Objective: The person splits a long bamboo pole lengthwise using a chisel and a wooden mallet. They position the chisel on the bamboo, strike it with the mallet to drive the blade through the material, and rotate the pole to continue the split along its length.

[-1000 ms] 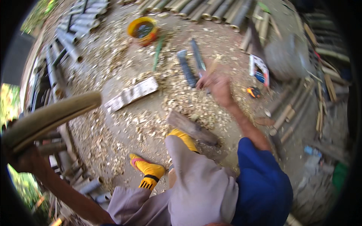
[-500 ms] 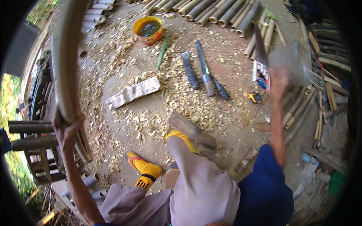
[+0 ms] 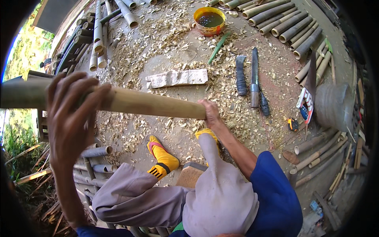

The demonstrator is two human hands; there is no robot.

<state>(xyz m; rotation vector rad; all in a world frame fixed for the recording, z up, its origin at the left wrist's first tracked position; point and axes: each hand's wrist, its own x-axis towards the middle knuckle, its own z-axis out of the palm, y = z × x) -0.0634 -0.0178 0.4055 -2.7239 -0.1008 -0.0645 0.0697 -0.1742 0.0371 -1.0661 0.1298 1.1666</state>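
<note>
A thick bamboo pole (image 3: 154,104) lies across the view in front of me, its far-left part running out of the picture. My left hand (image 3: 73,104) is closed over it at the left. The right hand (image 3: 212,113) grips its cut end, near the middle. Beyond my feet, a whitish, rough-hewn wood block (image 3: 177,78) rests among chips. To its right lie a blade with a black-wrapped handle (image 3: 241,77) and a long knife (image 3: 254,79). Further right, a handsaw (image 3: 306,102) with a white and red handle leans beside a cloudy plastic jug (image 3: 335,106).
Wood chips cover much of the ground. A yellow bucket of dark liquid (image 3: 209,21) stands at the back, near rows of cut bamboo (image 3: 282,23). An orange and black tape measure (image 3: 292,124) lies at right. More bamboo tubes (image 3: 98,151) are stacked at lower left.
My right hand has left the handsaw and come to the pole's end. The pole has swung from nearly upright at the left to lying across my front. The view has turned leftward.
</note>
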